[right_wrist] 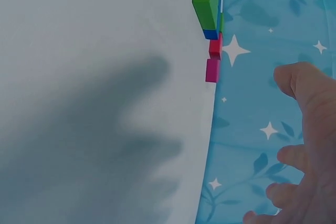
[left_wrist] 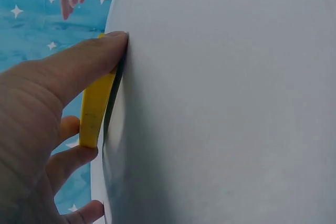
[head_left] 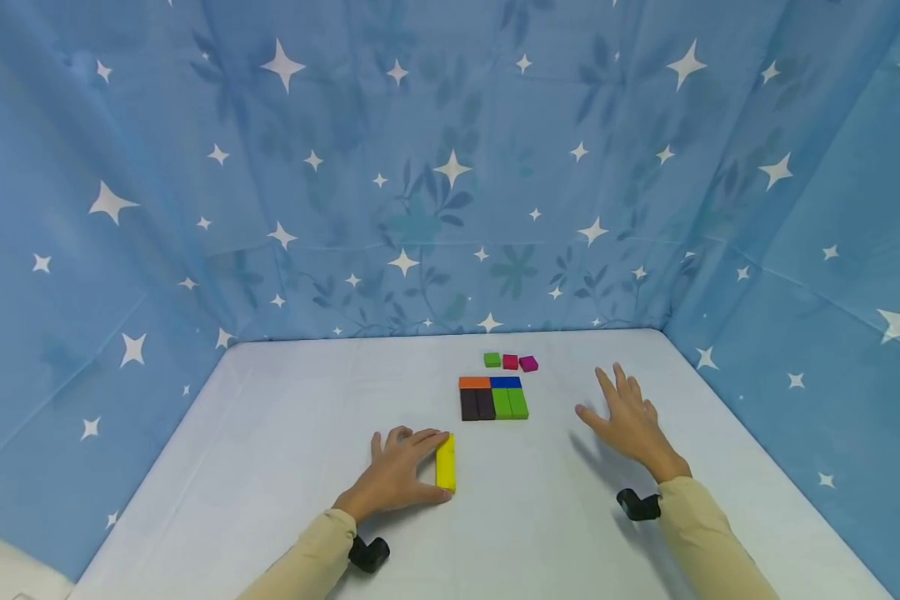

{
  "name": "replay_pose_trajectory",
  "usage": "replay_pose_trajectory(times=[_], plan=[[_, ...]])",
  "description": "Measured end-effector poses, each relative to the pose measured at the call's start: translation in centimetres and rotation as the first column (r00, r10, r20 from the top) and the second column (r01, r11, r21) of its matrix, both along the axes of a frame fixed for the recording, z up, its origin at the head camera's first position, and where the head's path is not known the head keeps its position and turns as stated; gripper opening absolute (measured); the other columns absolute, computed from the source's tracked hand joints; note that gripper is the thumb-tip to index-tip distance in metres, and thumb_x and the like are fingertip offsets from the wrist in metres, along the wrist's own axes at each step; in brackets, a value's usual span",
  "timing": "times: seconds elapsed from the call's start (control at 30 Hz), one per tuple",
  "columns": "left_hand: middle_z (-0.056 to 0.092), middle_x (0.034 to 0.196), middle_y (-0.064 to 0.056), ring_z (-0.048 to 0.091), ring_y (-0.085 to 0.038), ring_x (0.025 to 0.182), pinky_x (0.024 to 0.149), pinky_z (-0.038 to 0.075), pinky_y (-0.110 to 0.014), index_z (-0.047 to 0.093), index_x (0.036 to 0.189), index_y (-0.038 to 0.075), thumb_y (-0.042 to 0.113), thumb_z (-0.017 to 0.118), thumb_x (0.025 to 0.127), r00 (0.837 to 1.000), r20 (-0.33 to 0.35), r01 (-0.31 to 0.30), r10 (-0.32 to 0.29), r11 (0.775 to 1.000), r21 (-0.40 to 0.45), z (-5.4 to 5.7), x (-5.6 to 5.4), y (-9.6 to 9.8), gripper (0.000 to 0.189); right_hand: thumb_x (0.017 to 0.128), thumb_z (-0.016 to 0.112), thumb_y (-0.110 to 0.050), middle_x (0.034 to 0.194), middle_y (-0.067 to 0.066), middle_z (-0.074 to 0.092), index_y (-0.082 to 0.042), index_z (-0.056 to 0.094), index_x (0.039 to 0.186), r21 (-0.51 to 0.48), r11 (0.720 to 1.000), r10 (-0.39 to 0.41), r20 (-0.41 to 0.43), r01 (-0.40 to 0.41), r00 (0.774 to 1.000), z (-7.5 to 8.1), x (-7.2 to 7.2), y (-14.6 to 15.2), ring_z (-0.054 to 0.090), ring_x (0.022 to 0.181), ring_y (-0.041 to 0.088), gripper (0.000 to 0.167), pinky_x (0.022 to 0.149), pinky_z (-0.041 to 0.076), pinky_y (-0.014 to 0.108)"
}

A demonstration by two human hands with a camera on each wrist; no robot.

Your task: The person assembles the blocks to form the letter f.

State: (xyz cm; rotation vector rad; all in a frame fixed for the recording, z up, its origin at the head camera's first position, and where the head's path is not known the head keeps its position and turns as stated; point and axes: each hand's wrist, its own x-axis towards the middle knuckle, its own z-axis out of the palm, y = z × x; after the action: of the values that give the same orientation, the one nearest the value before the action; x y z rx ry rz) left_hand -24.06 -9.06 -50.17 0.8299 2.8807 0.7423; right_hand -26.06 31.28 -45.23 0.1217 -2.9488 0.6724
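Note:
My left hand [head_left: 397,473] pinches a long yellow block [head_left: 446,464] lengthwise, thumb at the near end and fingertips at the far end. In the left wrist view the yellow block [left_wrist: 95,111] sits between thumb and fingers, close over the white tabletop. Off to the right, my right hand [head_left: 632,427] hovers above the table with fingers spread and nothing in it; its shadow falls on the cloth. Beyond the yellow block lies a tight group: two black blocks [head_left: 477,405], two green blocks [head_left: 510,404], an orange block [head_left: 475,382] and a blue block [head_left: 506,382] along the far side.
Behind the group, a small green cube [head_left: 492,360], a red cube [head_left: 510,362] and a magenta cube [head_left: 528,363] stand in a row near the table's back edge. A blue star-patterned curtain [head_left: 450,208] surrounds the white table [head_left: 292,417] at the back and sides.

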Motion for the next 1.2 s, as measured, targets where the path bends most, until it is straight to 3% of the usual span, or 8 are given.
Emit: replay_pose_trajectory(times=[0.47, 0.87, 1.2], plan=[[0.057, 0.157, -0.005, 0.04, -0.049, 0.143, 0.109, 0.01, -0.089, 0.056, 0.158, 0.023, 0.06, 0.085, 0.085, 1.0, -0.009, -0.012, 0.012, 1.0, 0.011, -0.1, 0.8, 0.3, 0.087, 0.104, 0.068, -0.042, 0.171, 0.039, 0.004, 0.006, 0.025, 0.166, -0.035, 0.999, 0.015, 0.047, -0.013, 0.999, 0.3, -0.6, -0.9, 0.002, 0.153, 0.065, 0.089, 0.114, 0.007, 0.084], [0.055, 0.158, -0.005, 0.038, -0.049, 0.144, 0.109, 0.01, -0.089, 0.055, 0.159, 0.023, 0.061, 0.083, 0.087, 1.0, -0.012, -0.017, 0.017, 1.0, -0.005, -0.2, 1.0, 0.6, 0.086, 0.105, 0.066, -0.045, 0.173, 0.035, 0.005, 0.003, 0.025, 0.167, -0.061, 0.997, 0.056, 0.036, -0.054, 0.998, 0.5, -1.0, -2.4, 0.006, 0.156, 0.06, 0.088, 0.117, 0.007, 0.081], [0.046, 0.163, -0.013, 0.035, -0.049, 0.148, 0.111, 0.007, -0.087, 0.041, 0.166, 0.02, 0.066, 0.077, 0.089, 0.999, 0.038, -0.009, 0.009, 1.0, 0.01, 0.0, 1.4, 0.3, 0.097, 0.105, 0.064, -0.048, 0.174, 0.031, 0.009, -0.002, 0.025, 0.169, -0.124, 0.987, 0.108, 0.06, -0.1, 0.992, 1.1, -1.3, -3.6, 0.015, 0.155, 0.06, 0.088, 0.114, 0.021, 0.08]])
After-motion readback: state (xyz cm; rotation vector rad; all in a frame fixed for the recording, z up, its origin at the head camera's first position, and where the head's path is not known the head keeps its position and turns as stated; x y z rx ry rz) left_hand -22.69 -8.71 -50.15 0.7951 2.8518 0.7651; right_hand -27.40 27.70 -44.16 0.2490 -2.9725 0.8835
